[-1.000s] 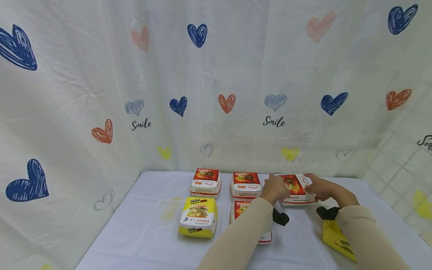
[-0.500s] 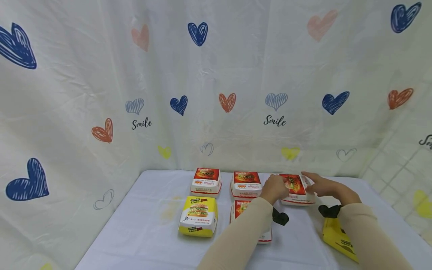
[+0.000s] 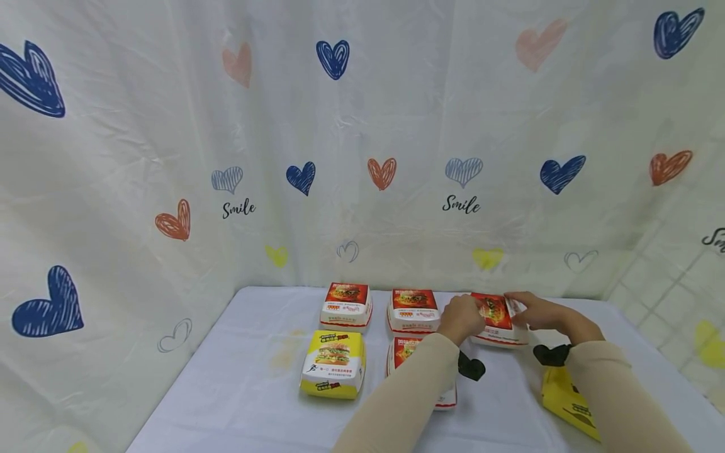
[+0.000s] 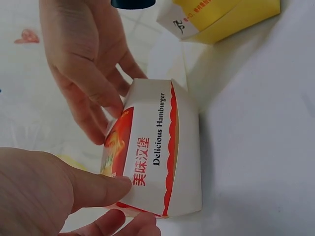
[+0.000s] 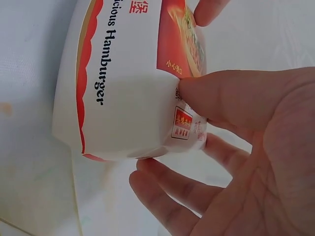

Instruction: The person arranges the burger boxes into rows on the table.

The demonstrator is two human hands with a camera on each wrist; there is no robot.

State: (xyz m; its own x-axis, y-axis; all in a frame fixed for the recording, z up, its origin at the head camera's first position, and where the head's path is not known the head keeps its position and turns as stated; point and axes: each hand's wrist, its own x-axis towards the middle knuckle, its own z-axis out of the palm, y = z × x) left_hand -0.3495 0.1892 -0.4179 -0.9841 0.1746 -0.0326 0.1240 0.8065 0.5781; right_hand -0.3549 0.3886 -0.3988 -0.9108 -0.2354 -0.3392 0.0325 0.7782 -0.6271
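Note:
At the back right of the table, in the head view, both hands are at a red-and-white hamburger box (image 3: 496, 319). My left hand (image 3: 461, 318) holds its left end; in the left wrist view the thumb (image 4: 103, 189) lies on the box's upper edge, with fingers against the end. My right hand (image 3: 545, 314) holds the right end. Its thumb (image 5: 221, 96) presses the top edge in the right wrist view, while fingers touch the side. The box stands upright on the cloth, its printed front facing me.
Two more red-and-white boxes (image 3: 346, 307) (image 3: 413, 311) line the back. Nearer stand a yellow box (image 3: 333, 365) and a red-and-white box (image 3: 404, 349) partly behind my left sleeve. Another yellow package (image 3: 568, 402) is partly hidden by my right forearm. A heart-print curtain (image 3: 408, 245) hangs behind the table.
The hamburger box has turned slightly, and more of its red top shows beside my left hand. My right hand has shifted a little left along the box.

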